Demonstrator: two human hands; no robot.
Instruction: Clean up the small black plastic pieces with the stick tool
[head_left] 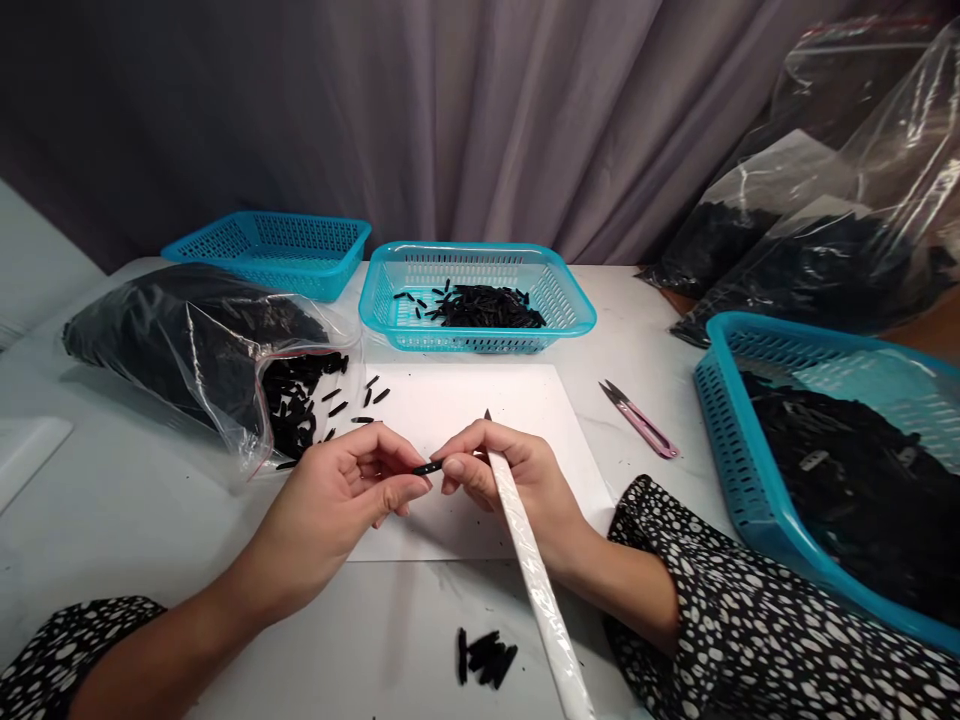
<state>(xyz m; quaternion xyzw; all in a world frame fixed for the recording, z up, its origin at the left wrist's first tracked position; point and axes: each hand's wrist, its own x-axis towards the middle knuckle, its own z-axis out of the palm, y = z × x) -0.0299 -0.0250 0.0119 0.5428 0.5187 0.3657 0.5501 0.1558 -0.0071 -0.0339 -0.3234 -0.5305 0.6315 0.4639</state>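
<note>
Both hands meet over the white paper sheet (450,400). The left hand (337,500) pinches a small black plastic strip (428,467) by its end — level, presented for trimming. The right hand (517,480) steadies the other end, fingers closed around a long white-handled blade tool (525,550), tip up.

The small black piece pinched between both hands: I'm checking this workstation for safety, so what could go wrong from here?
1. The white-handled blade tool in the right hand has its tip close to the left hand fingers; a slip could nick them.
2. The small black piece is held only at fingertips, so it could drop and get lost.
3. The open plastic bag already spills pieces onto the table; more may scatter.
</note>
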